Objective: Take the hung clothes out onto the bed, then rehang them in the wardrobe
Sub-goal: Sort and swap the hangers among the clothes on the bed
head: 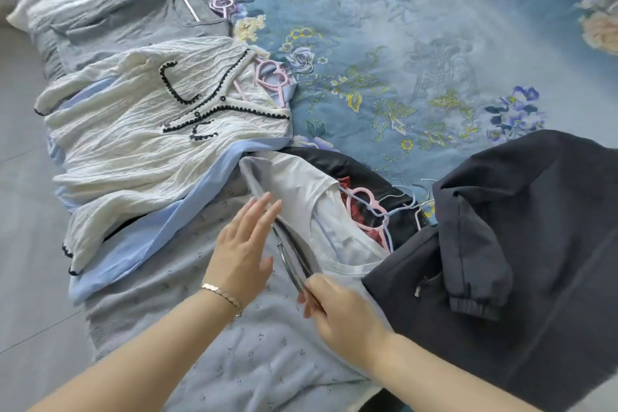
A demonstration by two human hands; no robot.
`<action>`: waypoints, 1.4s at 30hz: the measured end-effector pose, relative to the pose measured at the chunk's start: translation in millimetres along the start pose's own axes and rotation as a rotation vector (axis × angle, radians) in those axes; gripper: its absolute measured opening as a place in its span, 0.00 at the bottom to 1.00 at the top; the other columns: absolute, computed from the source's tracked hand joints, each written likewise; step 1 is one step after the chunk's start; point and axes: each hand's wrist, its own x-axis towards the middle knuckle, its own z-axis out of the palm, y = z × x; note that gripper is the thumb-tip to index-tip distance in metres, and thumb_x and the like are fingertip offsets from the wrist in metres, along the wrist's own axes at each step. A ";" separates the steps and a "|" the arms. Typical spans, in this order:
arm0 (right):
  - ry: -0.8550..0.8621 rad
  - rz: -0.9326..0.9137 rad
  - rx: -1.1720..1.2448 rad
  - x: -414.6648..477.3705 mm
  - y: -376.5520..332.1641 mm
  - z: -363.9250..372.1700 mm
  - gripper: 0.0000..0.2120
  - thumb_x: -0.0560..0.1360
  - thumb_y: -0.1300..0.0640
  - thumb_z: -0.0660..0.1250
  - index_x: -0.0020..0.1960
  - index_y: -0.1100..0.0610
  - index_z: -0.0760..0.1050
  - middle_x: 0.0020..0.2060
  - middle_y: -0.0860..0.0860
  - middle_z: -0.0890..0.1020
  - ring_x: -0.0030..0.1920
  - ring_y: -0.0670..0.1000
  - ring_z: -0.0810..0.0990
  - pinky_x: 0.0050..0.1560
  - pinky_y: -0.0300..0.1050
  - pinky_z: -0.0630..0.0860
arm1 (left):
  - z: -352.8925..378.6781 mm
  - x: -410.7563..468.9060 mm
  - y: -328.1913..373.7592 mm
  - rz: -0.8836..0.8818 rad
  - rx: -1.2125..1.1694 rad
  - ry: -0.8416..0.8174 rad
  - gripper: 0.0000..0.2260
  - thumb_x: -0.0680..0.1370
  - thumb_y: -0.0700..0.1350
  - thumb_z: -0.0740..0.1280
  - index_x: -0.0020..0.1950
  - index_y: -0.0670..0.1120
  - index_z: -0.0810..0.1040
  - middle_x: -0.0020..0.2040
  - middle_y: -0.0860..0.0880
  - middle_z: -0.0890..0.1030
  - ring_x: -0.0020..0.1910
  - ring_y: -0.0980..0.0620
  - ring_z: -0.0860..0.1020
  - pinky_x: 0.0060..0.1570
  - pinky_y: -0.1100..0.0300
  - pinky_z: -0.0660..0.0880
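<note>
Nearest the camera there's a pale blue dotted top (240,365) spread flat on the bed, and both hands are working right over it. The right hand (337,308) has its fingers curled, pinching the near end of a thin dark strip (294,261) that runs along the edge of a white tee (301,184). The left hand (244,241) is flat, fingers straight and close together, fingertips resting on the tee's edge just beside that strip. A dark grey jacket (501,244) lies over the right side and covers part of the tee.

My take: the clothes are out on the bed, and this looks like sorting out one piece before it goes back in the wardrobe. I'd keep the flat hand pinning the fabric and draw the pinched bit out slowly, so the pink heart hanger (364,202) at the tee's neck doesn't snag the wire hooks bunched next to it.

Further back there's a cream cable-knit cardigan (150,130) with black trim over a light blue shirt (147,237), then a grey top (133,20), all on the floral bedspread (418,43).

Honestly can't tell what the dark strip is: hanger arm, strap or just a fold. The black garment (334,162) under the tee is mostly buried, and the wardrobe isn't in shot.
</note>
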 end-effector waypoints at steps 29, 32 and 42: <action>0.224 1.102 -0.326 45.2 126.6 -6.0 0.21 0.79 0.58 0.56 0.70 0.62 0.61 0.65 0.59 0.71 0.67 0.60 0.65 0.61 0.50 0.68 | 6.5 -16.7 -89.4 0.227 0.144 0.126 0.30 0.80 0.60 0.46 0.30 0.46 0.77 0.32 0.53 0.77 0.35 0.47 0.78 0.57 0.57 0.64; 0.216 1.131 -0.301 48.8 147.2 -10.9 0.17 0.76 0.58 0.60 0.64 0.60 0.69 0.60 0.57 0.75 0.63 0.60 0.67 0.54 0.47 0.67 | 14.4 -19.3 -91.4 0.251 0.156 0.117 0.32 0.81 0.61 0.44 0.31 0.47 0.78 0.33 0.54 0.78 0.37 0.48 0.79 0.58 0.58 0.64; 0.430 0.876 -0.312 31.5 117.0 -32.0 0.12 0.78 0.56 0.60 0.57 0.60 0.76 0.55 0.57 0.77 0.58 0.59 0.70 0.55 0.52 0.70 | -17.2 -29.1 -68.2 0.275 0.179 0.195 0.29 0.81 0.59 0.45 0.31 0.47 0.76 0.33 0.55 0.77 0.41 0.57 0.69 0.59 0.56 0.64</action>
